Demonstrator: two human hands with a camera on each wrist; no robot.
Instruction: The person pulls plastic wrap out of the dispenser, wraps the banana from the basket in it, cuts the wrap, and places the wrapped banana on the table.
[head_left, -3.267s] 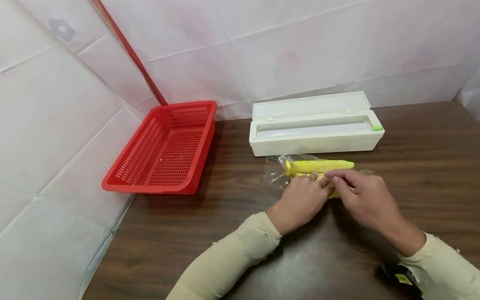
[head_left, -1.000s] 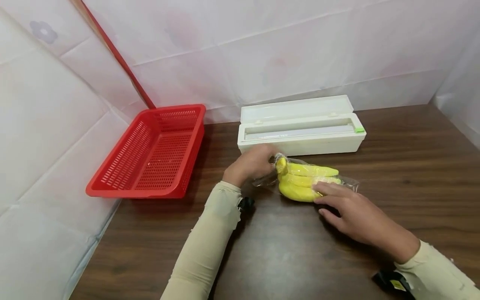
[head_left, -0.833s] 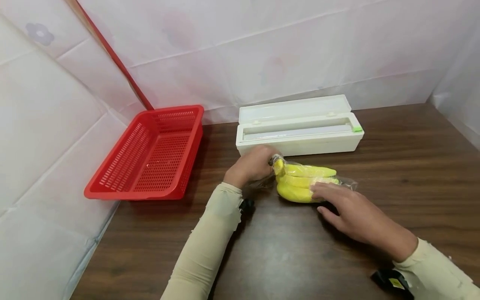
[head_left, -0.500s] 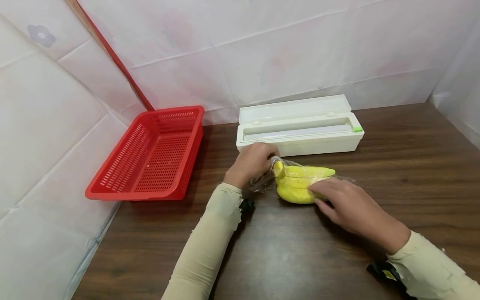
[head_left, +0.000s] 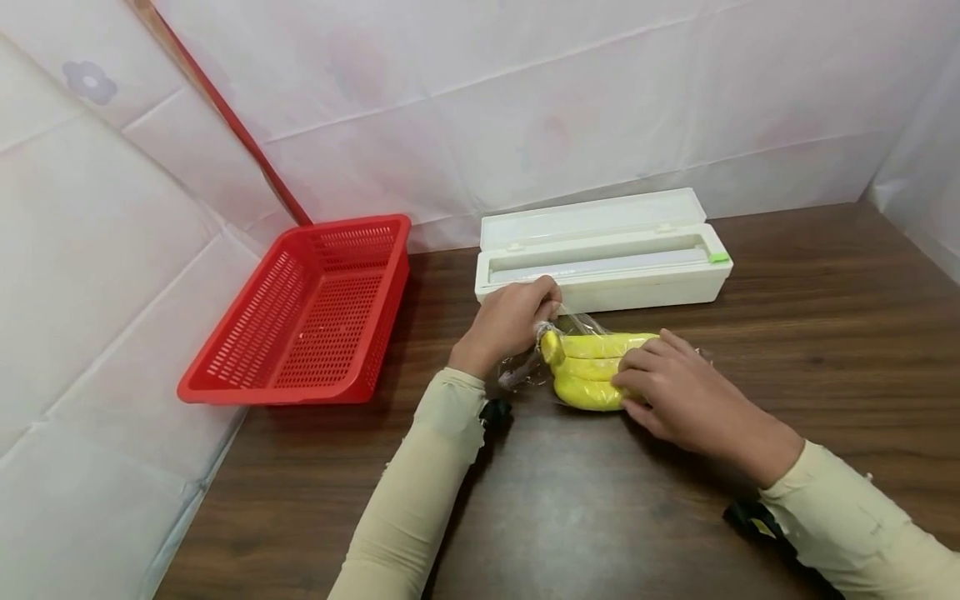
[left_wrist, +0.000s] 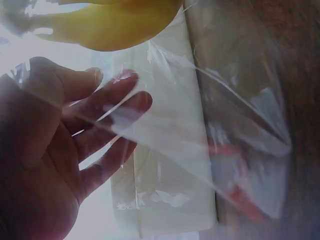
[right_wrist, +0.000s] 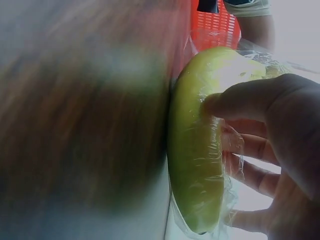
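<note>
A bunch of yellow bananas [head_left: 588,392] lies on the table, wrapped in clear cling film [right_wrist: 212,135]. My right hand [head_left: 675,396] grips the tip end of the bunch; in the right wrist view its thumb presses the side of one banana [right_wrist: 192,165] and the other fingers reach over the far side. At the stem end, my left hand [head_left: 513,321] pinches a loose flap of the film and draws it upward. The left wrist view shows this film [left_wrist: 245,115] stretched across the left hand's fingers [left_wrist: 107,122], below a banana [left_wrist: 110,25].
Behind the bananas stands a long white cling-film dispenser [head_left: 637,287], its lid raised and a roll inside. A red perforated basket [head_left: 300,392] sits at the left. White patterned sheeting [head_left: 600,100] hangs behind the dark wooden table [head_left: 825,333].
Earlier both hands were together over the bananas; the left has since moved to the stem end and now lifts the film there. The right hand has slid left and closed further over the bunch.
</note>
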